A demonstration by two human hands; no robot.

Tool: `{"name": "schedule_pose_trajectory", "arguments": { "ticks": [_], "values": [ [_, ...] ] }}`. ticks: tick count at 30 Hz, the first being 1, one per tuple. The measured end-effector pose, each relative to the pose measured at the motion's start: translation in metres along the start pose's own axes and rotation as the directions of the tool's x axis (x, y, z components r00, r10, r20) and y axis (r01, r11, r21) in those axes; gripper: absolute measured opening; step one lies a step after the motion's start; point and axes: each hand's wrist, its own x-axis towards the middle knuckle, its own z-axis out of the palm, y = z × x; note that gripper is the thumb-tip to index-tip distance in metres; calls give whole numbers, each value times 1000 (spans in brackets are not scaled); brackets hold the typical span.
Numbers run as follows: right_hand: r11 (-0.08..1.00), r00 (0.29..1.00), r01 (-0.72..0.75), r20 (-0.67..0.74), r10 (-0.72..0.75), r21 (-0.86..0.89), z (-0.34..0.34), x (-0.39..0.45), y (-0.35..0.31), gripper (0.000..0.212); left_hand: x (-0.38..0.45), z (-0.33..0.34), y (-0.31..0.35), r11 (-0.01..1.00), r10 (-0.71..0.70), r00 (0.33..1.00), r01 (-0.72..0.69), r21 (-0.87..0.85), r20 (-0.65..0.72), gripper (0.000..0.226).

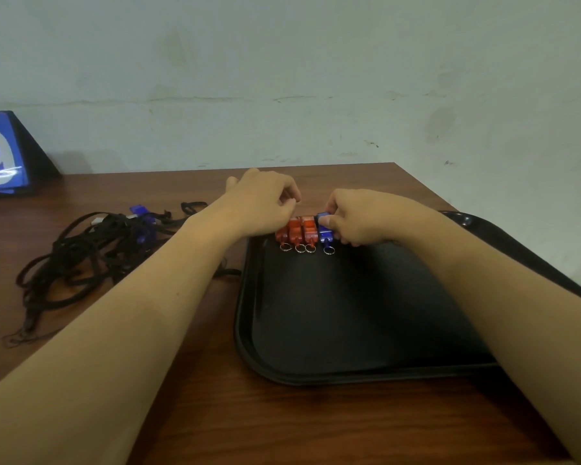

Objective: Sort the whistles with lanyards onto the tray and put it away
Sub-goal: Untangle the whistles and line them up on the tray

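Note:
A black tray (349,330) lies on the wooden table to the right of centre. At its far edge three red whistles (299,231) stand side by side in a row, each with a metal ring toward me. A blue whistle (326,229) ends the row on the right. My right hand (359,216) pinches that blue whistle. My left hand (262,203) rests curled over the left end of the red whistles; its fingertips are hidden. To the left lies a tangle of black lanyards (81,260) with blue whistles (141,223) among them.
A blue sign with a white 9 (0,156) stands at the table's far left against the wall. The table's right edge runs close behind the tray. The wall rises just past the table's far edge.

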Motion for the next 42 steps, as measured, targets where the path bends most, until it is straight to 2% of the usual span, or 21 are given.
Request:
{"name": "schedule_pose_trajectory", "arguments": {
  "ticks": [15, 32, 42],
  "values": [
    [999, 1000, -26, 9, 26, -22, 8, 14, 3, 32, 1, 1, 0, 1000, -2, 1000, 2, -4, -4, 21],
    [997, 1000, 15, 3, -15, -70, 6, 8, 2, 32, 1, 1, -1, 1000, -1, 1000, 1, -11, 3, 20],
    [1000, 1000, -10, -6, 10, -19, -4, -1, 2, 25, 2, -1, -4, 1000, -12, 1000, 12, -12, -5, 21]
  ]
}}
